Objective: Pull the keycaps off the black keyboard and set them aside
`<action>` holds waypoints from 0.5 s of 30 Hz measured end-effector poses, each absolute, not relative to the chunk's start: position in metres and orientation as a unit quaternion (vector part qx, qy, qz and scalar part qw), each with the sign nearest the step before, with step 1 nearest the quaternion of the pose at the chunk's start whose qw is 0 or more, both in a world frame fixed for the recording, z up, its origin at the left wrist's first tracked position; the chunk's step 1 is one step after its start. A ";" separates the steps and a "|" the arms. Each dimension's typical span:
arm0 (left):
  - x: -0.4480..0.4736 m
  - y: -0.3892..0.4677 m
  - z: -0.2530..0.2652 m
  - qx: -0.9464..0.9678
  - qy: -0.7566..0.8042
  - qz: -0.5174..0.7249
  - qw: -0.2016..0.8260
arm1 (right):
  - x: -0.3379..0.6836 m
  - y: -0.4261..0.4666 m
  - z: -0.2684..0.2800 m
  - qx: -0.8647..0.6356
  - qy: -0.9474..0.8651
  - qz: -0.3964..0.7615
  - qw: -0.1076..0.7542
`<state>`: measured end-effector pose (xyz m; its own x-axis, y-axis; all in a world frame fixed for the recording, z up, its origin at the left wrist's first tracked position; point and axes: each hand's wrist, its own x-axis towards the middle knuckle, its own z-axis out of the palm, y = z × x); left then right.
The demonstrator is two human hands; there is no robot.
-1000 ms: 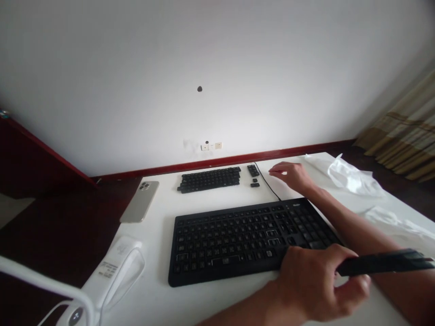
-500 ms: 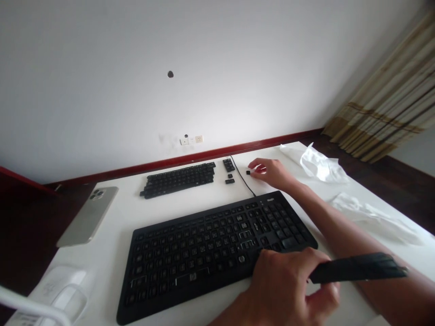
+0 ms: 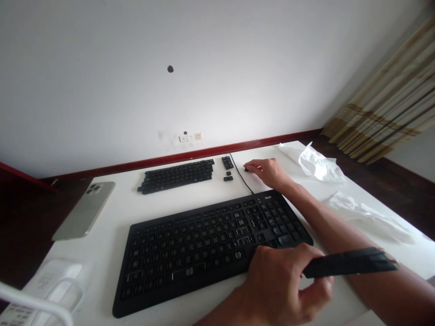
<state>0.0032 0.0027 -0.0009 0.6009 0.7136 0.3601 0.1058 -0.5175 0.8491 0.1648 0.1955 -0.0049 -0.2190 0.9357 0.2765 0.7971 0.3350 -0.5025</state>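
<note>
A black keyboard (image 3: 204,244) with many of its keycaps off lies on the white table (image 3: 118,213). My left hand (image 3: 278,280) is over its lower right part, fingers closed round a long flat black tool (image 3: 351,263) that points right; what kind of tool I cannot make out. Beyond the keyboard, my right hand (image 3: 265,171) is reached out with thumb and fingertips pinched on a small black keycap (image 3: 246,169) at the table top. Removed keycaps (image 3: 176,176) stand in tidy rows left of it, with a smaller block of keycaps (image 3: 227,162) nearer the hand.
A keyboard cable (image 3: 242,175) runs to the table's back edge. A phone (image 3: 84,210) rests at the left. A white power strip with a cable (image 3: 56,280) is at the front left. Crumpled clear plastic bags (image 3: 319,163) lie at the right. A wall (image 3: 217,68) rises behind.
My right hand's fingers have closed onto the single keycap, which lay by the open fingers before. My left hand still holds the black tool. The whole view has shifted slightly.
</note>
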 end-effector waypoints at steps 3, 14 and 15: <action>0.002 0.003 0.001 0.790 0.261 0.361 0.422 | 0.164 0.196 -0.006 -0.554 -0.778 0.116 0.272; 0.002 0.002 0.000 0.790 0.263 0.359 0.422 | 0.174 0.199 -0.003 -0.616 -0.722 0.112 0.294; 0.002 0.002 0.000 0.790 0.264 0.358 0.422 | 0.173 0.198 -0.002 -0.618 -0.723 0.111 0.287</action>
